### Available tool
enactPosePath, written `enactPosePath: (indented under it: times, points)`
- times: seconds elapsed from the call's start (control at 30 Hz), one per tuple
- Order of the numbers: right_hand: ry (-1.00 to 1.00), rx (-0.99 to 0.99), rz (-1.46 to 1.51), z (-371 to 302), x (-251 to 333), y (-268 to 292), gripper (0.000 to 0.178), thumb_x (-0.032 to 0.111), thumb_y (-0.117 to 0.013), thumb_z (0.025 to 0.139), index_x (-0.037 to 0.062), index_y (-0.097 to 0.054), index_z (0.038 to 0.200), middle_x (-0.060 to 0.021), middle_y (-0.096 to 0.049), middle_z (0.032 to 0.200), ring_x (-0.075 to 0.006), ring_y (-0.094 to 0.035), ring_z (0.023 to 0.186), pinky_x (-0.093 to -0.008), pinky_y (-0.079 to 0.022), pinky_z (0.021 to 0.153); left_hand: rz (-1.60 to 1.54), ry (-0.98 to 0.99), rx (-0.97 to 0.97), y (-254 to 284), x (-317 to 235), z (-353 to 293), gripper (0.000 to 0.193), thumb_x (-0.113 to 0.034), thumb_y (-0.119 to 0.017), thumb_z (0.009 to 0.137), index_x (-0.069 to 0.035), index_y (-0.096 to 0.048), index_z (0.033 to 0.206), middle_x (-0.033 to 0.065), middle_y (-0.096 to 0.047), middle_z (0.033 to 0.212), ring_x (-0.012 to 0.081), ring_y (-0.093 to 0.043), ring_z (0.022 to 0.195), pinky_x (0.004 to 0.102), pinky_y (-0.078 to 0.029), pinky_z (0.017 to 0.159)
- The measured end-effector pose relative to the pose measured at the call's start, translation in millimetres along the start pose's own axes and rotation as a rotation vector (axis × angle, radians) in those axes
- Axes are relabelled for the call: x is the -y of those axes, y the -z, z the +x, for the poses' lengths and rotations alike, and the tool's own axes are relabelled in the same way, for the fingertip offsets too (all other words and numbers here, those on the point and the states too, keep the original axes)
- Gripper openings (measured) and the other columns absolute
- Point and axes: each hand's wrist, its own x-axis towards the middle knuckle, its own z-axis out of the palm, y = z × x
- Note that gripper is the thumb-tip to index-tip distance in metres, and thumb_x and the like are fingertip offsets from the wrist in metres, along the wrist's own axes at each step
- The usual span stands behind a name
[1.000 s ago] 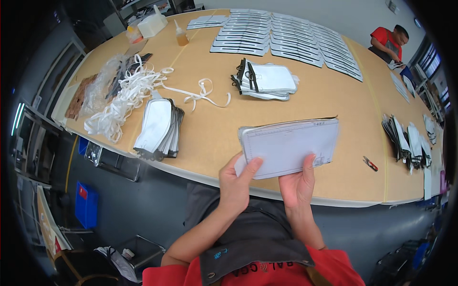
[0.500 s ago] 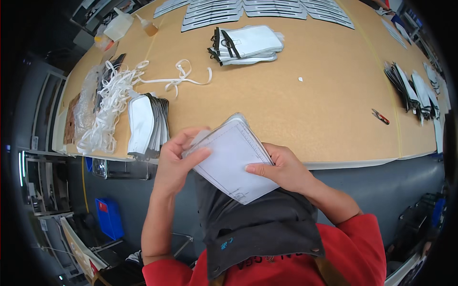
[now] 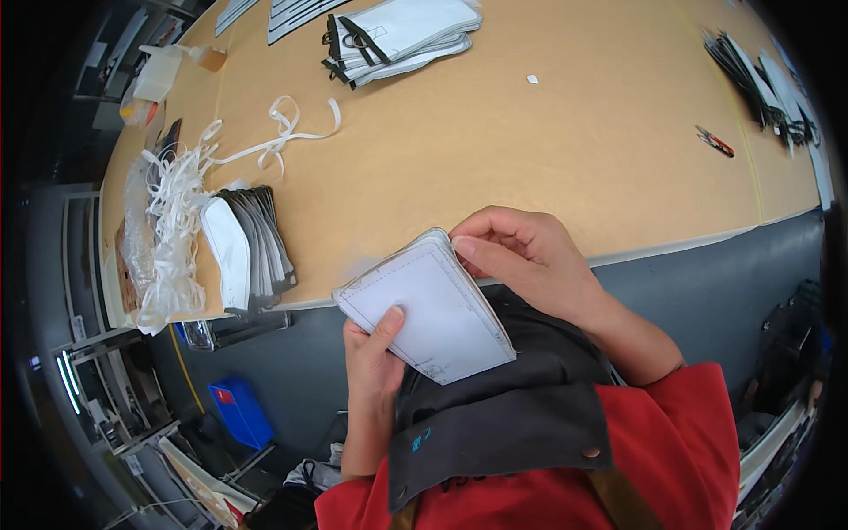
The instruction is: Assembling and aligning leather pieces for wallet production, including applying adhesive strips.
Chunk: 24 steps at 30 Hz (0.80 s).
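Observation:
A white, near-rectangular layered fabric panel, marked with dashed lines along its edges, is tilted in front of my apron at the table's near edge. My left hand grips its lower left side, thumb on the white face and fingers behind. At the top corner, my right hand pinches the edge between thumb and forefinger, the other fingers curled. What the pinch holds besides the edge is too small to make out. A bundle of similar white and dark panels stands to the left.
White tape lies tangled at the left beside clear plastic. Farther back is a pile of white pieces with black straps. Red-handled thread snips and another stack of panels lie right. A blue bin is below the table.
My left hand has shifted down to the panel's lower left side. My right hand has moved from the panel's right side to its top corner. The view has turned and shifted.

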Motion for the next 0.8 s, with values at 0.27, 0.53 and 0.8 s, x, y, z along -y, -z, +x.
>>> enactPosePath:
  times: [0.27,0.53,0.8]
  points:
    - [0.004,-0.039,-0.259,4,7,7,0.012,0.009,-0.065,0.094,-0.0021,-0.067,0.097,0.0001,-0.066,0.078,-0.0022,-0.058,0.069,-0.0194,-0.048,0.061,-0.037,0.035,-0.06,-11,-4,7,0.043,0.0,-0.073,0.085,0.007,-0.059,0.125,0.015,-0.067,0.118,0.0211,-0.067,0.104,0.0348,-0.053,0.093]
    - [0.19,-0.182,-0.479,9,-6,4,0.007,0.005,-0.068,0.084,0.001,-0.064,0.088,-0.0046,-0.068,0.075,-0.0097,-0.065,0.064,-0.0238,-0.051,0.057,0.038,0.037,-0.101,-19,-3,10,0.038,0.0,-0.073,0.086,0.007,-0.063,0.122,0.0133,-0.07,0.112,0.0179,-0.067,0.099,0.0312,-0.053,0.09]
    - [0.479,-0.325,-0.758,16,-28,1,0.014,0.007,-0.071,0.073,0.0073,-0.058,0.08,-0.0035,-0.064,0.072,-0.019,-0.065,0.063,-0.0322,-0.05,0.053,0.04,0.067,-0.115,-19,0,14,0.034,-0.001,-0.073,0.087,0.007,-0.064,0.119,0.0122,-0.07,0.111,0.0166,-0.066,0.098,0.03,-0.052,0.089]
